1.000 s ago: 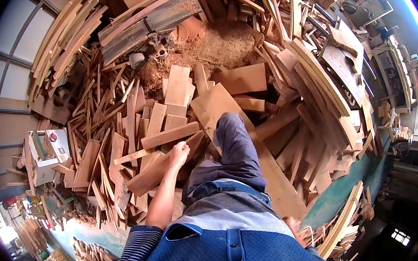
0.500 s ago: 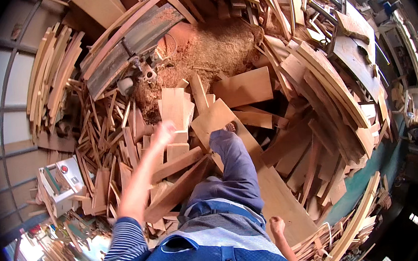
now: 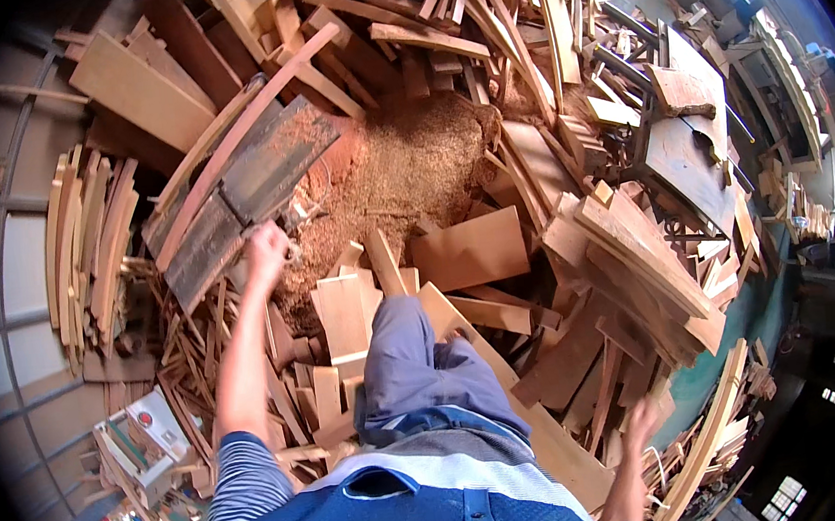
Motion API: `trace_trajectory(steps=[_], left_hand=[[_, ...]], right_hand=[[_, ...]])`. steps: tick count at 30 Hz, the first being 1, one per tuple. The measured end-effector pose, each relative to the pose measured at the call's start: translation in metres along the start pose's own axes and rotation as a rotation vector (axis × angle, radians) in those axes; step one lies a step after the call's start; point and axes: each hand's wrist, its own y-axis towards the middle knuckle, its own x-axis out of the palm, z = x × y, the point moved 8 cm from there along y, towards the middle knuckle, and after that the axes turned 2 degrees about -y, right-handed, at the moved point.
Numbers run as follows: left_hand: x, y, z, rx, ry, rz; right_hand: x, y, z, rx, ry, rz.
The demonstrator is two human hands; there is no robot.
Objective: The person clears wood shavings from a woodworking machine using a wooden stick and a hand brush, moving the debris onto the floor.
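My left hand (image 3: 268, 257) is stretched forward with the fingers bent, over the metal fittings at the near end of a long, dark flat-bedded machine (image 3: 259, 180). Whether the fingers touch or grip a fitting cannot be made out. My right hand (image 3: 641, 426) hangs out to the right, slightly blurred, with its fingers apart and nothing seen in them. It is nearest to the stacked boards (image 3: 630, 270). Under my legs, a long wide board (image 3: 564, 447) slopes down to the right. Short light offcuts (image 3: 342, 313) lie ahead of my left leg.
A heap of sawdust (image 3: 408, 166) spreads beyond the offcuts. A flat board (image 3: 470, 248) lies at its near edge. Thin strips (image 3: 114, 239) lean against the left wall. A white machine with a red button (image 3: 155, 423) stands at lower left. Long planks (image 3: 702, 449) lie at lower right.
I have stepped forward, and my legs are closer together. My left hand has moved ahead and left to the dark machine. My right hand has swung outward, its closed fingers now apart.
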Motion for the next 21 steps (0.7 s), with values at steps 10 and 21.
trace_trajectory(steps=[10, 21], left_hand=[[-0.112, 0.101, -0.075, -0.258, 0.515, -0.182], [0.306, 0.511, 0.344, 1.108, -0.501, -0.326]], right_hand=[[0.086, 0.396, -0.453, -0.268, -0.013, 0.221], [0.573, 0.401, -0.721, -0.497, 0.469, -0.190]])
